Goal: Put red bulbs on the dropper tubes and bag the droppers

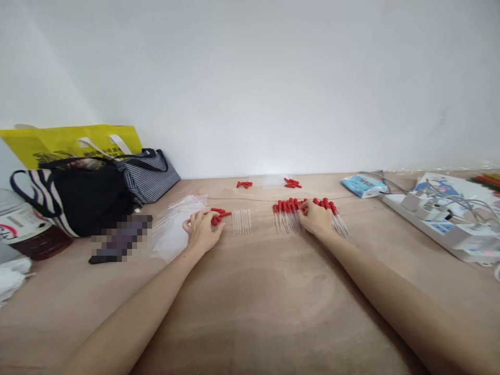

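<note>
Nothing reads clearly — the dark characters on the yellow bag with white handles [70, 139] and the flat blue-and-white packet's [364, 185] lettering blur.

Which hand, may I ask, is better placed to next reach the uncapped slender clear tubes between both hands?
Left hand, probably: it is closer to those tubes; the right hand is at red-capped clear tubes.
</note>
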Action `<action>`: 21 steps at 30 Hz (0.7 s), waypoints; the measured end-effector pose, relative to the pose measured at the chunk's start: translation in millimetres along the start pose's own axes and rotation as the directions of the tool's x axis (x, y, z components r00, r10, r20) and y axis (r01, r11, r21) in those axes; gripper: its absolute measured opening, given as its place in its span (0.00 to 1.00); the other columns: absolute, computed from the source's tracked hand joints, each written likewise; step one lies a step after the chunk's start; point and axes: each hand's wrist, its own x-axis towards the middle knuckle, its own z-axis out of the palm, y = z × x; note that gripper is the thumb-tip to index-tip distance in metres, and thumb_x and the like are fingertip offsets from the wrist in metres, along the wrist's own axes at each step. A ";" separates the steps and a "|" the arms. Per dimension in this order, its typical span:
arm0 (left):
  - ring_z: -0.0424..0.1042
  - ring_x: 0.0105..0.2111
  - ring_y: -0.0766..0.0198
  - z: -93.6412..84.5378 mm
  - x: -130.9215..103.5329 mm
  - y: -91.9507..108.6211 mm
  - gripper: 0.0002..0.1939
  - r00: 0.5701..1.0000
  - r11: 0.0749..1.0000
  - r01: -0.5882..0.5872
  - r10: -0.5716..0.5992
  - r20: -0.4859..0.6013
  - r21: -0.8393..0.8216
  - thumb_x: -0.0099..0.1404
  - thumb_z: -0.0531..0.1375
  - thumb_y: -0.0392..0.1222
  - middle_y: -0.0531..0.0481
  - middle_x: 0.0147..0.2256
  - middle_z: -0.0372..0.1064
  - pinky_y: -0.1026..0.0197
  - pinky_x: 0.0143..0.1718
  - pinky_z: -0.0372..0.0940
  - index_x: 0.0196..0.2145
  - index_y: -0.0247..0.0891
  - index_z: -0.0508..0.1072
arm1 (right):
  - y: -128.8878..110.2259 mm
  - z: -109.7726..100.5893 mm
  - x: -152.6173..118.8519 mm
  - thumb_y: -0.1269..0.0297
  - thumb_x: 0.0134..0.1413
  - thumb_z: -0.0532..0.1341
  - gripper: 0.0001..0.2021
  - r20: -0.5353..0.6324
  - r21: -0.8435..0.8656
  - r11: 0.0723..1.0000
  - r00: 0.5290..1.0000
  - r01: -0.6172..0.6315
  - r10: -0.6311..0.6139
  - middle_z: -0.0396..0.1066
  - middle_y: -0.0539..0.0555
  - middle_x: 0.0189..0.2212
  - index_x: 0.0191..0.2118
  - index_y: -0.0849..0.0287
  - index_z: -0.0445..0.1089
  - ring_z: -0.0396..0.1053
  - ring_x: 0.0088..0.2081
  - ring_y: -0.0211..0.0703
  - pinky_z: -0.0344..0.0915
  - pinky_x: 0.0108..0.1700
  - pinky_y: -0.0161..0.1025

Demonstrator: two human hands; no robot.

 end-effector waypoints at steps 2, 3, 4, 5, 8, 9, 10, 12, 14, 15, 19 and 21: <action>0.56 0.47 0.50 0.5 1.3 -1.2 0.08 1.000 1.000 -0.009 0.009 -0.002 0.020 0.55 0.58 0.44 0.45 0.44 0.63 0.46 0.43 0.47 0.35 0.43 0.69 | -1.7 -0.5 -0.7 0.62 0.50 0.52 0.11 -0.017 -0.009 1.000 1.000 0.016 -0.016 0.72 0.56 0.31 0.36 0.58 0.68 0.66 0.38 0.48 0.49 0.41 0.43; 0.56 0.46 0.50 0.7 2.0 -1.6 0.08 1.000 0.999 -0.016 0.016 -0.007 0.037 0.55 0.58 0.44 0.45 0.44 0.63 0.46 0.44 0.47 0.34 0.43 0.69 | -4.1 -1.3 -1.9 0.62 0.50 0.51 0.11 -0.033 -0.012 0.999 0.999 0.032 -0.032 0.72 0.56 0.32 0.36 0.58 0.68 0.66 0.38 0.48 0.49 0.41 0.44; 0.56 0.46 0.50 1.1 2.9 -2.0 0.07 1.000 0.998 -0.024 0.025 -0.017 0.056 0.55 0.57 0.44 0.45 0.44 0.63 0.46 0.44 0.46 0.33 0.43 0.69 | -7.9 -2.2 -3.8 0.62 0.51 0.51 0.12 -0.053 -0.011 0.998 0.997 0.057 -0.058 0.72 0.57 0.33 0.36 0.58 0.68 0.66 0.39 0.48 0.49 0.41 0.44; 0.56 0.47 0.50 1.6 3.9 -2.3 0.07 0.999 0.996 -0.033 0.035 -0.030 0.078 0.55 0.58 0.44 0.45 0.44 0.63 0.46 0.44 0.46 0.33 0.42 0.69 | -13.3 -3.0 -6.5 0.62 0.51 0.50 0.12 -0.070 -0.006 0.996 0.993 0.094 -0.094 0.72 0.57 0.34 0.35 0.59 0.68 0.66 0.39 0.48 0.48 0.41 0.44; 0.56 0.46 0.50 4.0 7.6 -3.6 0.09 0.996 0.990 -0.059 0.067 -0.060 0.125 0.55 0.58 0.46 0.44 0.43 0.63 0.45 0.45 0.45 0.33 0.42 0.69 | -38.5 -2.8 -18.0 0.63 0.51 0.50 0.12 -0.070 0.028 0.972 0.971 0.232 -0.230 0.72 0.56 0.32 0.33 0.59 0.69 0.66 0.38 0.46 0.48 0.41 0.44; 0.56 0.46 0.50 5.2 8.8 -4.0 0.10 0.995 0.989 -0.065 0.074 -0.063 0.132 0.55 0.58 0.47 0.44 0.43 0.63 0.45 0.45 0.45 0.34 0.41 0.69 | -49.1 -1.6 -22.1 0.62 0.51 0.50 0.11 -0.040 0.043 0.962 0.963 0.269 -0.267 0.72 0.55 0.31 0.32 0.59 0.69 0.66 0.38 0.46 0.48 0.41 0.44; 0.56 0.46 0.50 6.4 10.0 -4.5 0.11 0.995 0.989 -0.066 0.075 -0.064 0.135 0.55 0.58 0.48 0.44 0.43 0.64 0.45 0.45 0.45 0.34 0.41 0.69 | -60.1 0.1 -25.9 0.62 0.50 0.50 0.12 0.005 0.058 0.952 0.954 0.299 -0.300 0.72 0.56 0.31 0.31 0.59 0.69 0.66 0.38 0.46 0.48 0.41 0.44; 0.56 0.46 0.50 9.0 11.7 -5.3 0.11 0.995 0.989 -0.056 0.066 -0.070 0.135 0.55 0.58 0.49 0.44 0.42 0.64 0.45 0.44 0.45 0.32 0.41 0.69 | -81.9 4.4 -31.3 0.61 0.50 0.50 0.13 0.091 0.077 0.952 0.948 0.298 -0.304 0.72 0.57 0.31 0.30 0.59 0.70 0.67 0.37 0.46 0.48 0.41 0.44; 0.57 0.45 0.50 11.3 12.7 -5.8 0.09 0.995 0.990 -0.051 0.062 -0.083 0.135 0.56 0.58 0.48 0.44 0.41 0.65 0.46 0.45 0.45 0.30 0.40 0.69 | -100.7 8.9 -32.8 0.58 0.51 0.50 0.15 0.174 0.091 0.964 0.950 0.248 -0.261 0.72 0.59 0.31 0.31 0.60 0.71 0.67 0.38 0.48 0.49 0.42 0.45; 0.57 0.45 0.51 12.3 13.0 -6.0 0.09 0.994 0.989 -0.053 0.065 -0.088 0.135 0.56 0.57 0.47 0.44 0.41 0.65 0.46 0.45 0.45 0.29 0.40 0.69 | -108.4 10.9 -32.2 0.57 0.51 0.50 0.16 0.210 0.099 0.971 0.949 0.218 -0.235 0.72 0.60 0.32 0.31 0.60 0.71 0.67 0.38 0.49 0.49 0.43 0.46; 0.58 0.45 0.52 13.3 13.7 -6.0 0.06 0.993 0.991 -0.053 0.065 -0.097 0.122 0.58 0.55 0.42 0.44 0.40 0.65 0.47 0.45 0.45 0.27 0.38 0.68 | -127.4 17.6 -25.2 0.55 0.49 0.52 0.16 0.290 0.115 0.987 0.947 0.109 -0.138 0.72 0.61 0.35 0.33 0.61 0.70 0.67 0.40 0.51 0.51 0.44 0.47; 0.59 0.44 0.52 11.6 13.8 -5.3 0.06 0.994 0.996 -0.011 0.021 -0.108 0.092 0.58 0.54 0.41 0.44 0.39 0.66 0.47 0.44 0.46 0.27 0.38 0.68 | -131.7 20.1 -22.4 0.55 0.48 0.52 0.17 0.298 0.107 0.991 0.948 0.080 -0.108 0.71 0.62 0.35 0.35 0.62 0.70 0.67 0.40 0.52 0.52 0.44 0.49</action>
